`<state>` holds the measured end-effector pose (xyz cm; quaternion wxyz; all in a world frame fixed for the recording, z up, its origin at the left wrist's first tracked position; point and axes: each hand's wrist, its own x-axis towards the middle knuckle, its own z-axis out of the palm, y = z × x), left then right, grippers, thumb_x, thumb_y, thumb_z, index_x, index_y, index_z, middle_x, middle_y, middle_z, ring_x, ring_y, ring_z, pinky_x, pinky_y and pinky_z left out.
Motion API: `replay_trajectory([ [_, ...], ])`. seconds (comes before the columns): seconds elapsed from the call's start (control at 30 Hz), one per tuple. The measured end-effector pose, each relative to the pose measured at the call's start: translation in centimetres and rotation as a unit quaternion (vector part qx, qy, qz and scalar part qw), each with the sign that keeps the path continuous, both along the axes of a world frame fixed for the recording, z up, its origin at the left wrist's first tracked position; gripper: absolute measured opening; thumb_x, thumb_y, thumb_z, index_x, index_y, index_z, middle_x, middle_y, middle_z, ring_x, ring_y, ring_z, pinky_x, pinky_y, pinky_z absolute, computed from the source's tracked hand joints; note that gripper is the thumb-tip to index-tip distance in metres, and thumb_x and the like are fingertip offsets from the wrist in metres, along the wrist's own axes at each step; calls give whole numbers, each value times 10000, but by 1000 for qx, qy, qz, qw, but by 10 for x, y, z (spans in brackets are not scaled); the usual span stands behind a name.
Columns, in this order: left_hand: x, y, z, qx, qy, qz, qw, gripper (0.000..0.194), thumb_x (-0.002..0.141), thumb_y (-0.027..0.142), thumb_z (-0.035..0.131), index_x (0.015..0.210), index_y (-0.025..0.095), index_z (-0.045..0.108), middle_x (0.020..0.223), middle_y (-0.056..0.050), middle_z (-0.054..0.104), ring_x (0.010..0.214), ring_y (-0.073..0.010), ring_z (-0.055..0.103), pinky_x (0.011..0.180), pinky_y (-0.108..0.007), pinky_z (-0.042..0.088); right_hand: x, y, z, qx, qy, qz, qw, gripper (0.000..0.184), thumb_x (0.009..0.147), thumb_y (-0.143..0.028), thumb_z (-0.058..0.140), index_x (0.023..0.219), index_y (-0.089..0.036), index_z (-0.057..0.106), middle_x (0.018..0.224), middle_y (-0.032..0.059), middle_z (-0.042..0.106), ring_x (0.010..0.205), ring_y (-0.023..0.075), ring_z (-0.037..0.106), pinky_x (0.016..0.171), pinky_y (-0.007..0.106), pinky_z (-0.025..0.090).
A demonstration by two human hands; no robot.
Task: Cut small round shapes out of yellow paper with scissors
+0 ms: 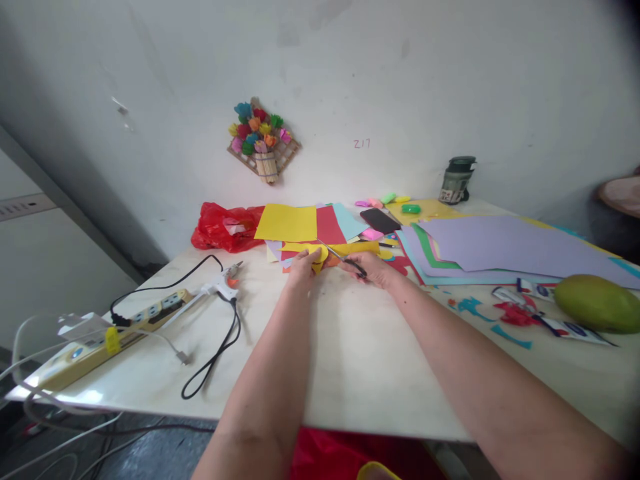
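My left hand (pixel 303 265) is closed on a small yellow paper piece (pixel 317 254) at the middle of the table. My right hand (pixel 373 268) is wrapped round the black handles of a pair of scissors (pixel 344 259), whose blades reach left into the yellow paper. Both hands rest low over the pale tabletop (pixel 350 347), just in front of a spread of coloured paper sheets (pixel 310 223).
A glue gun (pixel 224 283) and a power strip (pixel 107 333) with cables lie at left. A red plastic bag (pixel 225 227), a phone (pixel 380 220), large purple sheets (pixel 500 247), paper scraps (pixel 510 317) and a mango (pixel 597 303) sit behind and right. A paper-flower craft (pixel 263 140) hangs on the wall.
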<state>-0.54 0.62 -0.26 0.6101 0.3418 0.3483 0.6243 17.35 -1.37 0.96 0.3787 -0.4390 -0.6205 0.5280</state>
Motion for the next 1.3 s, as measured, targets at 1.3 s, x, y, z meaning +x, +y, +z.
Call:
replay_trajectory([
  [1.3,-7,-1,3,-7,17,-12,1000,276,644,176,835,720,145,572,669,0,598,555,-88,570,612,-237,539,1,2,-3,-19,1,13,1000,281,707,-334,744,622,-180,524,433,-74,470,320,36,337,316,174,227],
])
